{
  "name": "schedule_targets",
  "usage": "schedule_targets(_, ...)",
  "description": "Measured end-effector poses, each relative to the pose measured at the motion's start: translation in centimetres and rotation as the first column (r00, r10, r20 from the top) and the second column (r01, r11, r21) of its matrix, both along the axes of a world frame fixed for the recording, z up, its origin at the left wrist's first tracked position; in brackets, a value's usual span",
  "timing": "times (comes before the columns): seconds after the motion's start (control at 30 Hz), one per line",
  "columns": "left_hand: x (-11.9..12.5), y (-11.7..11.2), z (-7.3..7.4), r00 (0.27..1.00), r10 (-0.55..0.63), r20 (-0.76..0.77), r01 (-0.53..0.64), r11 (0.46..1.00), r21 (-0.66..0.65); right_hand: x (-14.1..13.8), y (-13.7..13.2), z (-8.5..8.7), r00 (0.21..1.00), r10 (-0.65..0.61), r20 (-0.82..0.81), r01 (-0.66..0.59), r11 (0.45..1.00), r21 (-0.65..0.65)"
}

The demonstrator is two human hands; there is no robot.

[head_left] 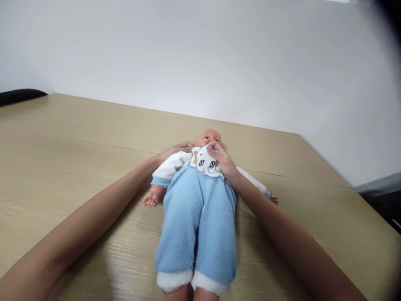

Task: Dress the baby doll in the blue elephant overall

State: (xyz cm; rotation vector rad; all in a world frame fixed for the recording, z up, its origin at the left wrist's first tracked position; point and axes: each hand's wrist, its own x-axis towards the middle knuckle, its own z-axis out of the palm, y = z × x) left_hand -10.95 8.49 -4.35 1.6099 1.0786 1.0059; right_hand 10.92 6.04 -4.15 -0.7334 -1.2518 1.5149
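A baby doll [206,136] lies on its back on the table, its head away from me. It wears fluffy blue trousers [184,217] with white cuffs, white sleeves with blue ends, and a white bib [200,154] with an elephant face. My left hand [177,150] is at the doll's neck and shoulder, its fingers bent; their tips are partly hidden beside the bib's top corner. My right hand [224,161] rests over the bib's other side, thumb and fingers closed on its upper edge under the doll's chin. The doll's arms lie spread out, one partly behind my right forearm.
The wooden table [78,175] has a seam running across it, and its far edge meets a plain pale wall [188,54]. A black curved object [23,95] stands beyond the left edge. Dark things [382,200] show past the right edge.
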Motion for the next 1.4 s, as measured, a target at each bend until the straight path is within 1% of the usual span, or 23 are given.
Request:
schedule_targets(0.1, 0.1, 0.4, 0.3, 0.995, -0.102, 0.012, 0.102, 0.993, -0.066, 0.0, 0.0, -0.2, 1.0, -0.012, 0.003, 0.012, 1.0, 0.01)
schedule_targets(0.23, -0.3, 0.6, 0.9, 0.982, -0.18, 0.051, 0.185, 0.976, -0.118, -0.2, 0.0, 0.2, 0.997, -0.053, 0.063, 0.052, 0.999, 0.016)
schedule_targets(0.3, -0.7, 0.6, 1.3, 0.975, -0.214, 0.056, 0.22, 0.965, -0.142, 0.1, -0.3, 1.1, 0.988, -0.069, 0.138, 0.066, 0.998, 0.026)
schedule_targets(0.37, -1.3, 0.5, 2.0, 0.967, -0.253, -0.032, 0.245, 0.957, -0.157, 0.9, -0.7, 2.5, 0.949, -0.054, 0.312, 0.027, 0.996, 0.088)
schedule_targets(0.4, -1.7, 0.5, 2.5, 0.958, -0.265, -0.114, 0.245, 0.956, -0.161, 1.6, -1.0, 3.4, 0.899, -0.038, 0.436, -0.019, 0.992, 0.126)
schedule_targets(0.43, -2.1, 0.5, 2.9, 0.94, -0.269, -0.21, 0.237, 0.958, -0.163, 2.4, -1.2, 4.3, 0.819, -0.022, 0.573, -0.082, 0.984, 0.155)
schedule_targets(0.5, -3.0, 0.5, 3.9, 0.882, -0.273, -0.383, 0.225, 0.96, -0.168, 4.1, -1.5, 6.0, 0.613, 0.012, 0.79, -0.19, 0.973, 0.132)
schedule_targets(0.57, -3.8, 0.4, 4.7, 0.824, -0.307, -0.477, 0.244, 0.951, -0.19, 5.6, -1.7, 7.3, 0.445, 0.051, 0.894, -0.229, 0.972, 0.058)
schedule_targets(0.63, -4.4, 0.2, 5.2, 0.766, -0.361, -0.531, 0.289, 0.933, -0.216, 6.5, -1.6, 7.9, 0.369, 0.087, 0.925, -0.241, 0.971, 0.005)
schedule_targets(0.73, -4.9, 0.0, 5.2, 0.734, -0.394, -0.554, 0.346, 0.918, -0.194, 7.1, -1.7, 7.4, 0.367, 0.086, 0.926, -0.241, 0.971, 0.005)
schedule_targets(0.77, -5.0, 0.0, 5.0, 0.745, -0.391, -0.54, 0.36, 0.918, -0.167, 7.2, -1.9, 6.9, 0.375, 0.044, 0.926, -0.216, 0.976, 0.041)
schedule_targets(0.83, -5.1, 0.0, 4.8, 0.777, -0.376, -0.505, 0.375, 0.921, -0.108, 7.9, -2.9, 5.6, 0.384, -0.123, 0.915, -0.129, 0.974, 0.186)
schedule_targets(0.87, -5.1, -0.1, 4.8, 0.786, -0.364, -0.5, 0.373, 0.924, -0.087, 8.6, -3.7, 4.8, 0.379, -0.231, 0.896, -0.082, 0.956, 0.282)
schedule_targets(0.93, -5.1, -0.5, 5.1, 0.772, -0.332, -0.542, 0.353, 0.933, -0.069, 10.5, -5.9, 3.2, 0.359, -0.424, 0.832, -0.027, 0.886, 0.463)
schedule_targets(0.97, -4.9, -0.9, 5.5, 0.746, -0.301, -0.594, 0.337, 0.94, -0.052, 11.7, -7.1, 2.3, 0.341, -0.481, 0.808, -0.035, 0.852, 0.522)
schedule_targets(1.03, -3.9, -1.9, 6.4, 0.686, -0.168, -0.708, 0.303, 0.95, 0.069, 14.4, -9.7, 0.7, 0.3, -0.523, 0.798, -0.04, 0.829, 0.558)
schedule_targets(1.1, -1.9, -3.3, 7.3, 0.676, 0.011, -0.737, 0.284, 0.919, 0.274, 16.8, -11.9, -0.7, 0.294, -0.487, 0.822, -0.033, 0.855, 0.518)
schedule_targets(1.13, -0.5, -3.9, 7.6, 0.703, 0.075, -0.707, 0.279, 0.886, 0.371, 17.7, -12.7, -1.3, 0.307, -0.473, 0.826, -0.005, 0.867, 0.499)
schedule_targets(1.2, 2.9, -5.0, 7.7, 0.773, 0.082, -0.629, 0.302, 0.824, 0.479, 18.8, -13.5, -2.1, 0.362, -0.467, 0.807, 0.06, 0.876, 0.479)
schedule_targets(1.23, 4.7, -5.4, 7.4, 0.787, 0.052, -0.615, 0.341, 0.795, 0.502, 19.0, -13.7, -2.3, 0.394, -0.465, 0.793, 0.094, 0.879, 0.468)
schedule_targets(1.3, 7.9, -5.7, 6.6, 0.741, 0.022, -0.671, 0.425, 0.759, 0.493, 18.9, -13.6, -2.3, 0.444, -0.472, 0.762, 0.168, 0.879, 0.446)
schedule_targets(1.37, 10.2, -5.5, 5.7, 0.682, 0.014, -0.731, 0.455, 0.775, 0.439, 18.5, -13.3, -2.0, 0.507, -0.501, 0.701, 0.262, 0.865, 0.429)
schedule_targets(1.4, 10.9, -5.3, 5.3, 0.671, 0.014, -0.741, 0.448, 0.789, 0.42, 18.3, -13.0, -1.7, 0.554, -0.516, 0.653, 0.305, 0.856, 0.417)
